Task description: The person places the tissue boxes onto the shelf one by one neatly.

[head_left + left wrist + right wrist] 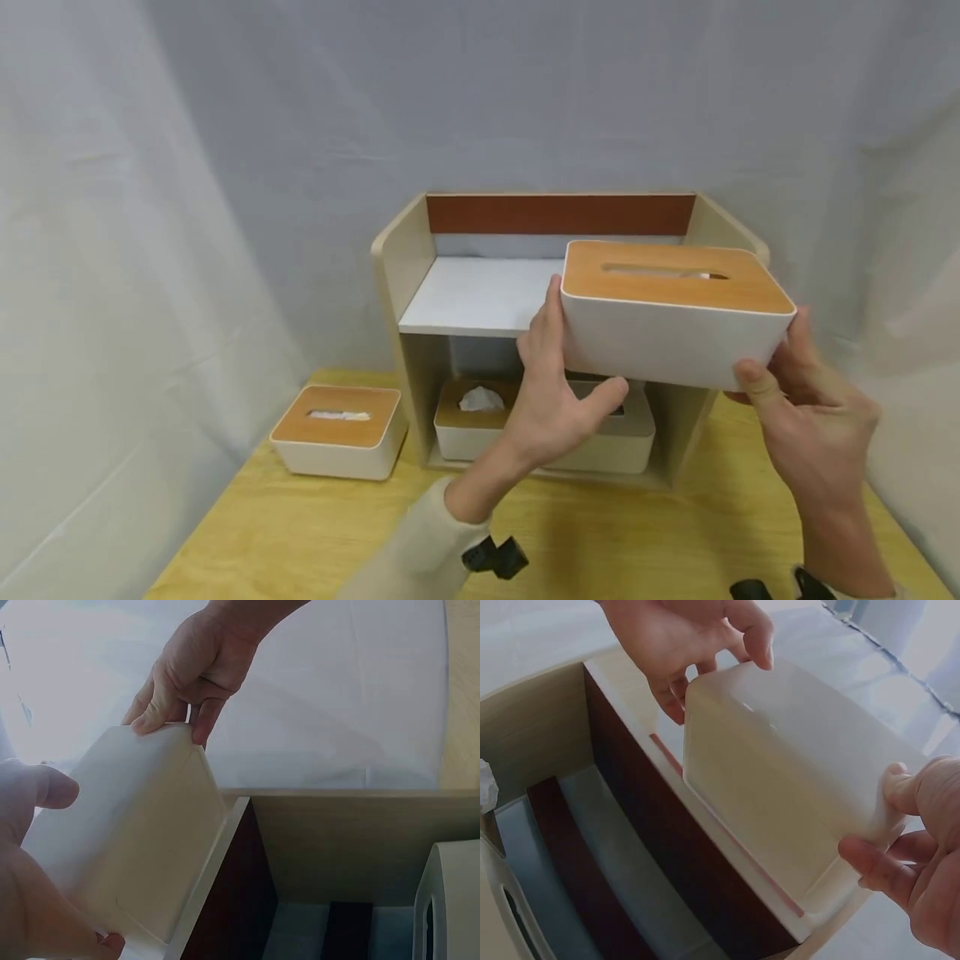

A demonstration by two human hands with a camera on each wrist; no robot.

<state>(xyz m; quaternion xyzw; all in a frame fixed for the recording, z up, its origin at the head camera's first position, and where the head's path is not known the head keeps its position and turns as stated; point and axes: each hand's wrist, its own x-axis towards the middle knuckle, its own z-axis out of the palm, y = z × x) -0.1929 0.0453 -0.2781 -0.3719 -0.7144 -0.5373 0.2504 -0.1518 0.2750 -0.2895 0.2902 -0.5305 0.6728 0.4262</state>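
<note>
Both hands hold a white tissue box [667, 337] with a wood-coloured slotted lid, in front of and above the shelf's right side. My left hand [551, 404] grips its left end, fingers along the side and thumb low at the front. At the other end, my right hand [813, 417] pinches the lower right corner, thumb on the front face. The wrist views show the box's pale underside [165, 832] and my right hand [199, 667] at its far end. In the right wrist view, the box [780, 772] tilts above the shelf's edge.
A small two-level shelf unit [480, 296] stands on the wooden table [300, 533]. Its lower level holds a wood-lidded tissue box [461, 442] with tissue showing and a pale box [615, 450] beside it. Another wood-lidded box [333, 457] sits left of the unit.
</note>
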